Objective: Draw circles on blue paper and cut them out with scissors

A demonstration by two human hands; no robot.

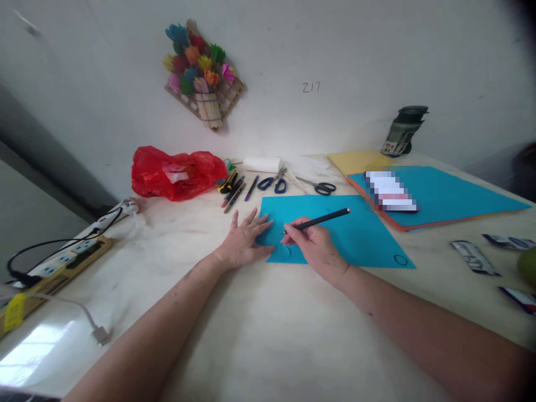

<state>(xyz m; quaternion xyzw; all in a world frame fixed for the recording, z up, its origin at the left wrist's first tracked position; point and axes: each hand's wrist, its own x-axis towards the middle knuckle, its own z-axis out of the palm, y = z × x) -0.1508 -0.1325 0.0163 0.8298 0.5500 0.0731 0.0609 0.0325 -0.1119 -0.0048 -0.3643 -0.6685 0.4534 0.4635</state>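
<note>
A blue sheet of paper (355,234) lies flat on the table. My left hand (245,240) rests with fingers spread across its left edge, holding nothing. Closed around a black pencil (322,218), my right hand (316,245) is over the middle of the sheet, and the pencil's tip points down-left at the paper. Just below the tip, a small curved outline (286,252) shows near the sheet's lower left. A small drawn oval (401,260) is at the lower right corner.
Scissors (325,188), another pair (274,183) and several markers (234,196) lie behind the sheet. A red bag (176,176) is back left; a power strip (67,259) is left. Right are a phone (391,191) on stacked paper (452,192), a bottle (404,131) and packets (475,258).
</note>
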